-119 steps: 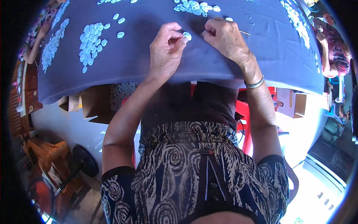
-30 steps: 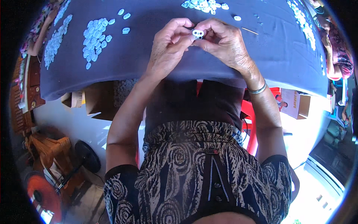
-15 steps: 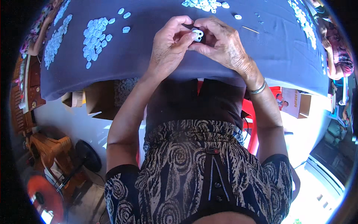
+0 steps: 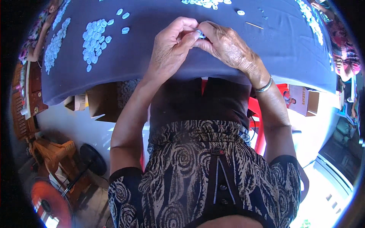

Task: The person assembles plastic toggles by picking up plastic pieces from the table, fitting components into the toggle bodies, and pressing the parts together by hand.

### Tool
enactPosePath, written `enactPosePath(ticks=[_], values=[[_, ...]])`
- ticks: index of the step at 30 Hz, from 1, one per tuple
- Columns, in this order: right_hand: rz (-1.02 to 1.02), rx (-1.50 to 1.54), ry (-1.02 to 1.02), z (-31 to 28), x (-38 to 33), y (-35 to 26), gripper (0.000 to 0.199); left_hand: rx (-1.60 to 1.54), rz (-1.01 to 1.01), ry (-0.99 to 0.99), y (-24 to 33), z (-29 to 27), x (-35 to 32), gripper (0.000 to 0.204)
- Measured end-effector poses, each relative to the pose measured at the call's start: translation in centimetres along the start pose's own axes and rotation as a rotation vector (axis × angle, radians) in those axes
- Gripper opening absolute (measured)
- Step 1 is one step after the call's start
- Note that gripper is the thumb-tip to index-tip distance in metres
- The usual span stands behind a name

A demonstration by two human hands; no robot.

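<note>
A small white plastic piece (image 4: 202, 36) sits between my fingertips above the dark cloth, mostly covered by them. My left hand (image 4: 170, 49) pinches it between thumb and bent forefinger. From the other side my right hand (image 4: 230, 47) closes around it, with thumb and forefinger meeting at the piece. Whether anything else is inside the right-hand fingers is hidden. Left of my hands lies a heap of similar white oval pieces (image 4: 93, 41). Beyond my hands is another cluster of white pieces (image 4: 207, 3), with a single piece (image 4: 240, 12) apart from it.
The dark cloth (image 4: 129, 72) covers the table. A thin pale stick (image 4: 254, 25) lies at the right. More white pieces are spread at the far left (image 4: 57, 45) and far right (image 4: 313, 26), near other people. Below stand a cardboard box (image 4: 103, 100) and a red chair (image 4: 260, 133).
My right fingers have closed in on the white piece. Its two-holed face, plain to see before, is now mostly covered. The view has shifted slightly.
</note>
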State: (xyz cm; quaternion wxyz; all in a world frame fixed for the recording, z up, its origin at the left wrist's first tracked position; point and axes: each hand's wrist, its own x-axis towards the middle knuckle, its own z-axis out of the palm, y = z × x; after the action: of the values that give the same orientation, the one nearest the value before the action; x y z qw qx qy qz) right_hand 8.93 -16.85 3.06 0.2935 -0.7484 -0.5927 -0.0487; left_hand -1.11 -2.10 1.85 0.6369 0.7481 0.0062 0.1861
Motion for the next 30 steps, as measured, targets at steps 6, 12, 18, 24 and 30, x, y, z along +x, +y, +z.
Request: enactPosePath(ticks=[6, 12, 18, 24, 30], values=[[0.022, 0.044, 0.006, -0.5, 0.2, -0.7, 0.035, -0.016, -0.016, 0.046, 0.7, -0.1, -0.2, 0.018], [0.042, 0.123, -0.035, -0.2, 0.1, -3.4, 0.036, -0.569, 0.199, 0.023, 1.4, 2.3, -0.5, 0.048], [0.042, 0.155, -0.045, 1.9, -0.3, -3.6, 0.032, -0.873, 0.021, 0.230, 1.0, 3.6, -1.4, 0.065], [0.043, 0.158, 0.006, 2.6, -0.5, -3.6, 0.030, -0.845, -0.015, 0.219, 0.4, 3.4, -1.3, 0.062], [0.038, 0.153, 0.022, 3.4, -0.6, -3.3, 0.030, -0.831, -0.122, 0.385, 0.5, 3.5, -1.3, 0.062]])
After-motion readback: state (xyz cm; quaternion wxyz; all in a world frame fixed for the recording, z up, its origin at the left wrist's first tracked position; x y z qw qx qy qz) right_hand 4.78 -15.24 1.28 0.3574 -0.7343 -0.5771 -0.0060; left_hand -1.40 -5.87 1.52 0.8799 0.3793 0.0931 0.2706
